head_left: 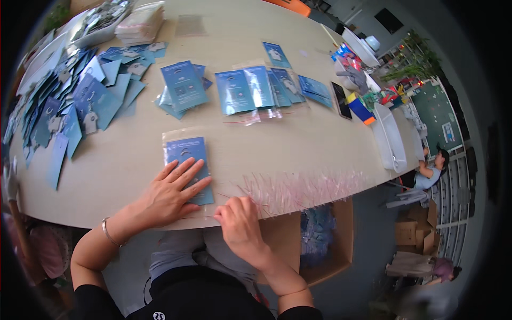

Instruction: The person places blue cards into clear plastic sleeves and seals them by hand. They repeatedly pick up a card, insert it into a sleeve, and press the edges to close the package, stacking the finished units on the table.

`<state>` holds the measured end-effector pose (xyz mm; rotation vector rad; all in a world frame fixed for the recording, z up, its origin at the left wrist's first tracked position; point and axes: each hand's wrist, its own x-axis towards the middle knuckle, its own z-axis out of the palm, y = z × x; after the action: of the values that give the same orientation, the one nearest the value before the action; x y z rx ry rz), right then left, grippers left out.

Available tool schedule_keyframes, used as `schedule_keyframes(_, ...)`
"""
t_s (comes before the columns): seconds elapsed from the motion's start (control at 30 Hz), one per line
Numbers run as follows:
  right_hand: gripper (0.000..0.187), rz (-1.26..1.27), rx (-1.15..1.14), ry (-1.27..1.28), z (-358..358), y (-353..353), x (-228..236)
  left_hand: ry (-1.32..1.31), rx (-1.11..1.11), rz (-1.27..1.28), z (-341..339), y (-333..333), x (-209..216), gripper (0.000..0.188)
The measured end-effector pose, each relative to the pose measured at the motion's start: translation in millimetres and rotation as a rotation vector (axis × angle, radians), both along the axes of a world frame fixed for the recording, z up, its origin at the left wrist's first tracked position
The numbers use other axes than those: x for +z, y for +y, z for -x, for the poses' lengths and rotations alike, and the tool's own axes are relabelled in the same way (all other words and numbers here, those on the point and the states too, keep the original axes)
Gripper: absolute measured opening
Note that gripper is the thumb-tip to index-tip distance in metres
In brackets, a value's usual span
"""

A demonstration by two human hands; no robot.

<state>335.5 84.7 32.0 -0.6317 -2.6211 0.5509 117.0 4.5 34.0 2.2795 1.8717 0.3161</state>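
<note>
A clear plastic zip bag (169, 137) with a blue printed card (198, 147) inside lies at the table's near edge. My left hand (168, 194) rests flat on it, fingers spread, covering the card's middle. At the bag's lower right corner my right hand (238, 223) is closed in a pinch on the edge of the plastic; the fingertips partly hide what they grip. Beside my right hand, a row of clear bags with pink seal strips (304, 191) spreads along the table edge.
A heap of blue cards with keychains (88, 101) covers the left. Bagged cards (234, 93) lie beyond my hands. A stack of empty bags (140, 24) stands far left; a phone (340, 100) and white tub (388, 138) are right. Below sits a cardboard box (341, 240). People work nearby.
</note>
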Motion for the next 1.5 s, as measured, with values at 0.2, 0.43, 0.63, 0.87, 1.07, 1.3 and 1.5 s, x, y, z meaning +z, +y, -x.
schedule_keyframes(0.2, 0.012, 0.496, 0.314, 0.065, -52.5, 2.0, 42.1, 0.005, 0.034, 0.030, -6.9, 5.0, 1.9, 0.068)
schedule_keyframes(0.43, 0.021, -0.192, -1.131, 0.180, -272.9, 231.9, 25.9, -0.025, 0.050, 0.088, -10.3, 5.3, 7.1, 0.073)
schedule_keyframes(0.63, 0.012, -0.286, -1.189, -0.557, -284.9, 290.5, -0.9, -0.009, 0.078, 0.105, -8.8, 1.5, 12.7, 0.071)
schedule_keyframes(0.87, 0.013, -0.567, -1.123, -0.296, -238.1, 242.8, 41.2, -0.029, 0.007, 0.100, -7.2, -4.7, 16.2, 0.071)
schedule_keyframes(1.07, 0.049, -0.090, 0.123, 0.057, -58.6, 40.3, 24.9, -0.091, -0.028, 0.120, -7.5, -30.2, 10.6, 0.072)
schedule_keyframes(1.3, 0.024, -0.119, 0.261, 0.208, -7.8, 2.0, -24.3, -0.294, -0.030, -0.015, -4.0, -44.5, 11.0, 0.054)
schedule_keyframes(1.5, 0.015, -0.005, 0.212, 0.222, -8.0, -1.6, -21.4, -0.155, -0.018, -0.118, 0.5, -84.2, 0.4, 0.035)
